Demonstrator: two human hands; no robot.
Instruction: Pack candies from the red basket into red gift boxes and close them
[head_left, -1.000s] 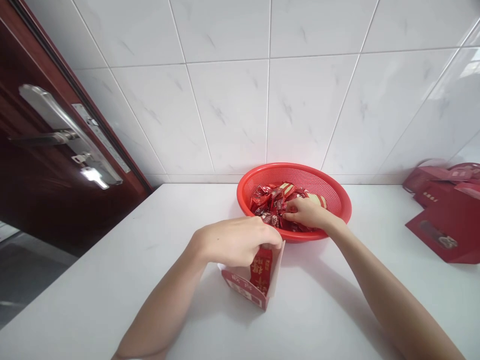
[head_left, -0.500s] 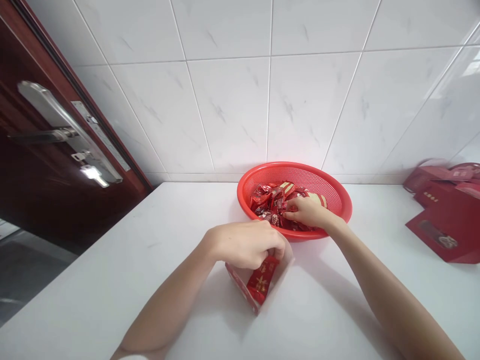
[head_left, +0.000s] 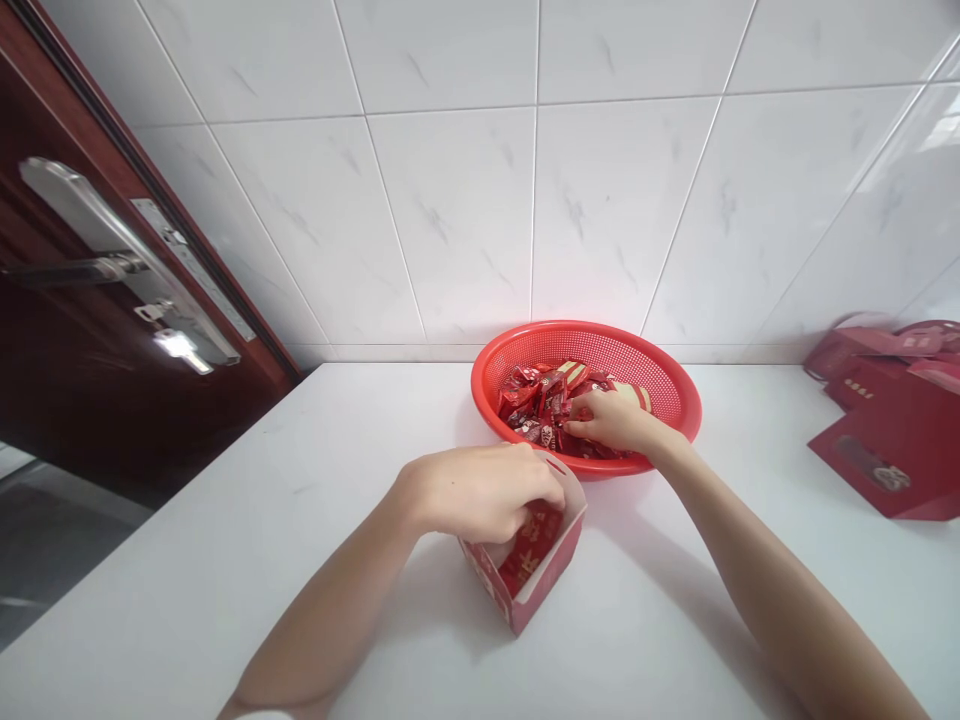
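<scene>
White glazed tiles with faint grey veining form the wall (head_left: 450,220) behind a smooth white table (head_left: 187,560). At left, a dark red-brown door (head_left: 67,380) carries a metal handle plate (head_left: 97,220). Near the wall, a red plastic basket (head_left: 592,350), rounded and finely perforated, holds wrapped sweets. At far right lie red cartons (head_left: 892,420) with small gold characters, too small to read. Before the basket, an open-topped red card box (head_left: 551,580), pale inside, stands on the table; its outer print is indistinct. The left hand (head_left: 480,495) reaches into it, fingers bent; its grip is hidden and cannot be told. The right hand (head_left: 611,420) is in the basket, fingertips among the sweets; whether its grip pinches one cannot be told. Inside the box lies a glossy red packet (head_left: 536,545) with gold Chinese characters, partly covered. The wrapped sweets (head_left: 551,395) have shiny, crinkled wrappers, their pale lettering illegible.
</scene>
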